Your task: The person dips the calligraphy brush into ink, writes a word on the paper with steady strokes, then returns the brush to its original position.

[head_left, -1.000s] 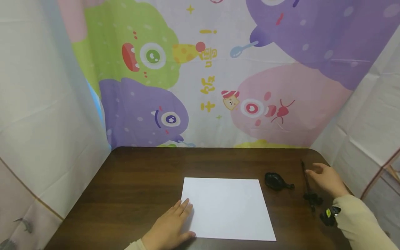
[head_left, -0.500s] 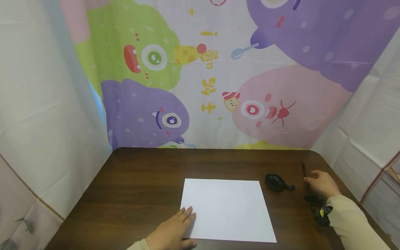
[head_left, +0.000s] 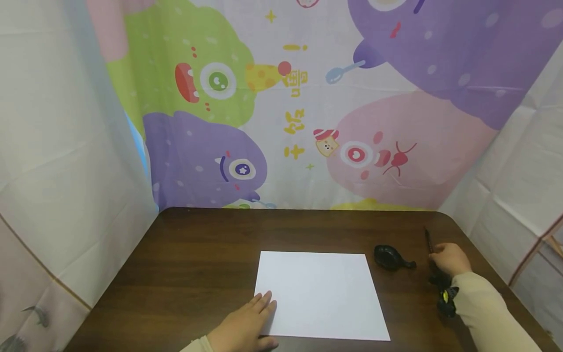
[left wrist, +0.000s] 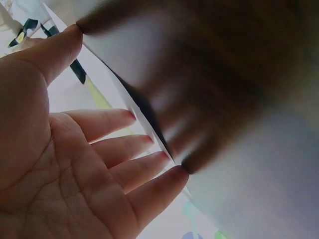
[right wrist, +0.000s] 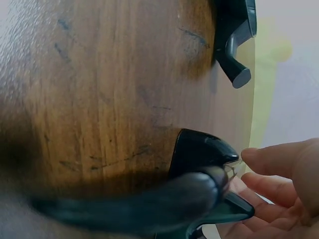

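In the head view, my left hand [head_left: 244,322] lies on the lower left edge of a white sheet of paper [head_left: 323,296]. The left wrist view shows its fingers spread and nearly straight, fingertips at the paper's edge. At the right of the table, my right hand [head_left: 450,259] pinches the shaft of a slim writing brush [head_left: 428,239]; the hand hides the shaft's middle. In the right wrist view the thick dark brush head [right wrist: 129,209] lies over a black brush rest [right wrist: 199,147], with thumb and fingers close behind it.
A black, handled ink dish [head_left: 389,257] sits between the paper and the brush. Dark wooden table [head_left: 198,254] runs beneath everything. A cartoon-printed curtain [head_left: 290,186] hangs behind its far edge, with pale cloth at both sides.
My right hand has come in from the right and down onto the brush, its fingers closing at the shaft. The left hand has slid slightly down along the paper's edge.
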Demonstrator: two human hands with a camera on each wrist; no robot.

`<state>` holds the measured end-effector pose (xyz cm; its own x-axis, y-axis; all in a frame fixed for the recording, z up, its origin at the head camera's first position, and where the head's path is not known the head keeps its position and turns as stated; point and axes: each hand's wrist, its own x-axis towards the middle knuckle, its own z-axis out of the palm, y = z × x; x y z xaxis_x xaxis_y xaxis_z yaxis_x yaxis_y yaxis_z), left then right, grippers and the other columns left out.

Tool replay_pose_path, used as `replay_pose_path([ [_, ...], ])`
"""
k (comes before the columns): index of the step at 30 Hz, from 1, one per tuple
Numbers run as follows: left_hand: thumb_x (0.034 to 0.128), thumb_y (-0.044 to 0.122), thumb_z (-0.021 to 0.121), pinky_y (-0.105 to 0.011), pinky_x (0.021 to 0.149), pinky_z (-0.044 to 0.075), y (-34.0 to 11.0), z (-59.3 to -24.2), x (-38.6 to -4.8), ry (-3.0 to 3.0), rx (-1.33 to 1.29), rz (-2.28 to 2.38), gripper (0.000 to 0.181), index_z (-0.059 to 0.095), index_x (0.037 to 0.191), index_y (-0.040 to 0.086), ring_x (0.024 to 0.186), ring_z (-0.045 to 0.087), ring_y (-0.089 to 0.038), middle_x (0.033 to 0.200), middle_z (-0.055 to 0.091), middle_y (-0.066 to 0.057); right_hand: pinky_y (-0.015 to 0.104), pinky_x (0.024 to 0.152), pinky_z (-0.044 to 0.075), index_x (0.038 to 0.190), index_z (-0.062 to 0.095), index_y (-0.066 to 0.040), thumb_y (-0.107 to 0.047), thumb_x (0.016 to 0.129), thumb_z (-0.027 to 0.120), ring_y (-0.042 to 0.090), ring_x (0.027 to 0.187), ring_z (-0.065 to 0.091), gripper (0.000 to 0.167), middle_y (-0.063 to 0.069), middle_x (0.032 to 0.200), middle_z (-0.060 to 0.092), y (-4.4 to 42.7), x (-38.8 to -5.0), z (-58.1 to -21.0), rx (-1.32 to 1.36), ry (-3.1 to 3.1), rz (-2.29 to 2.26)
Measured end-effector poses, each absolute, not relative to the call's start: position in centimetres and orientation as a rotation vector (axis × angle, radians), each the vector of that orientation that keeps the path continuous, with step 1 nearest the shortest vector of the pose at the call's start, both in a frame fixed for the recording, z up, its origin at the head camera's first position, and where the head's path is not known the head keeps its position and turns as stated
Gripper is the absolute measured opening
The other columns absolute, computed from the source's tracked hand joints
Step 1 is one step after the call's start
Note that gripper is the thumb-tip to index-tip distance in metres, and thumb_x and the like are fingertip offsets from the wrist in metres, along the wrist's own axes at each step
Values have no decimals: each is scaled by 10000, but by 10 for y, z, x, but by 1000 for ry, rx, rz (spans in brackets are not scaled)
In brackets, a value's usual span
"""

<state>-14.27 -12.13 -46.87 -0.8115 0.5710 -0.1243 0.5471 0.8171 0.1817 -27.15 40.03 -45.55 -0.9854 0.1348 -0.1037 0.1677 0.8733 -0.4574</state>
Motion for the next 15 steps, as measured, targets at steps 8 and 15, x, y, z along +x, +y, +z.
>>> replay_pose_path([
  [8, 829, 536, 698, -504, 1033, 474, -121, -469, -143, 2840, 872, 203, 790, 503, 1414, 43, 1344, 473, -415, 1513, 434, -193, 589, 860, 483, 1195, 518, 202, -136, 868, 597, 588, 1092, 518, 476, 413, 1199, 552, 400, -271, -457, 239, 3000, -715],
  [15, 828, 533, 700, -504, 1035, 472, -121, -469, -143, 2839, 871, 207, 788, 504, 1415, 46, 1349, 468, -413, 1516, 431, -189, 575, 834, 498, 1174, 532, 203, -123, 855, 599, 580, 1067, 536, 462, 406, 1169, 572, 399, -271, -456, 253, 2992, -741],
])
